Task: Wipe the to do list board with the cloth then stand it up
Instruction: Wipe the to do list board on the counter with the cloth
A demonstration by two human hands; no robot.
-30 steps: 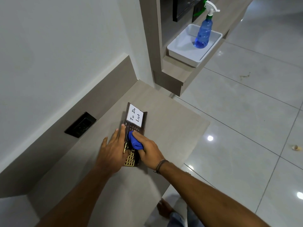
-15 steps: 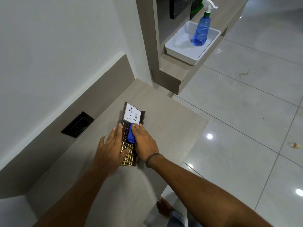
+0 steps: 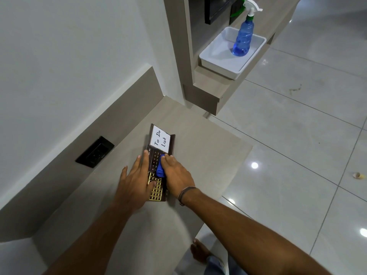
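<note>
Wiping is under way, we judge: the dark brown to-do list board with its white label and gold grid [image 3: 158, 167] lies flat on the grey wood-grain counter [image 3: 198, 151], not yet stood up. Our left hand [image 3: 135, 181] rests open beside it, fingers spread, steadying its left edge. Our right hand [image 3: 176, 175] presses the bunched blue cloth [image 3: 159, 169] onto the board's middle, with the label just beyond and the grid just behind.

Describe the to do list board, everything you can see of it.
The to do list board is a dark brown slab lying flat on the grey counter. A white "To Do List" label sits at its far end, small printing mid-board, a gold grid nearest the person. The left hand steadies it; the right hand presses a blue cloth on it.
</note>
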